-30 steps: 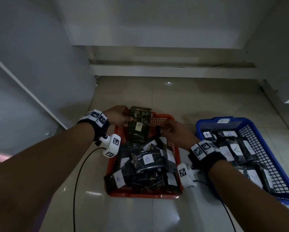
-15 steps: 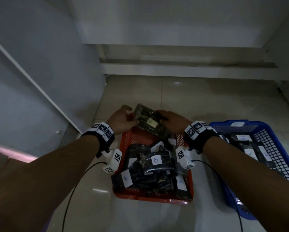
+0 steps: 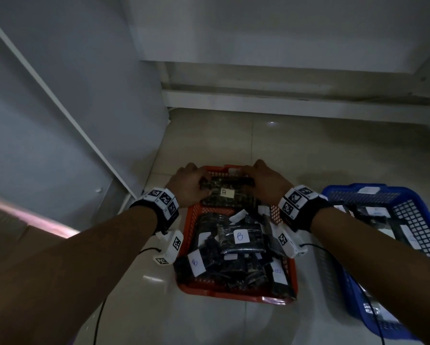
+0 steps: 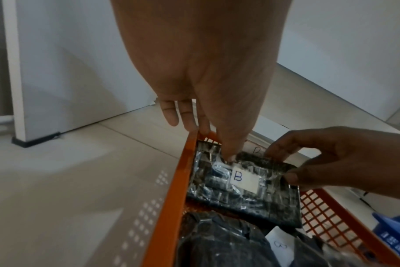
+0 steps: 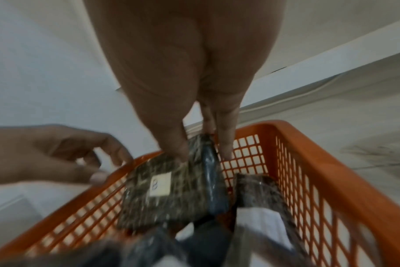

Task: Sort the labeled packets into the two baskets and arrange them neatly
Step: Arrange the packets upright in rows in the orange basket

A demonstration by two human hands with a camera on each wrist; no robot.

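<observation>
Tiled floor (image 3: 234, 135) is seen under two mesh baskets, side by side, apart. Blue basket (image 3: 413, 220) lies on the right, packets with white labels inside, letters unreadable. Orange basket (image 3: 187, 232) is at centre, its near part piled with dark B-labelled packets (image 3: 239, 242), loosely stacked, some tilted. At its far end one packet (image 3: 227, 195), label B up, is held low inside the basket, near the far wall.

Left hand (image 3: 189, 185): thumb is pressed on the packet's top edge, fingers behind, over the rim. Right hand (image 3: 263, 183): the opposite end is pinched between thumb and fingers.

Handling, judged: packet is taken as light, clear crinkly wrap over a fairly stiff flat block, likely slippery. Hold is best taken at the short ends, label kept up.

In the way: far basket wall close behind, the heaped pile just in front, a second packet (image 5: 258, 191) standing on edge beside it. Wrist cables (image 3: 149, 250) trail along the floor.
</observation>
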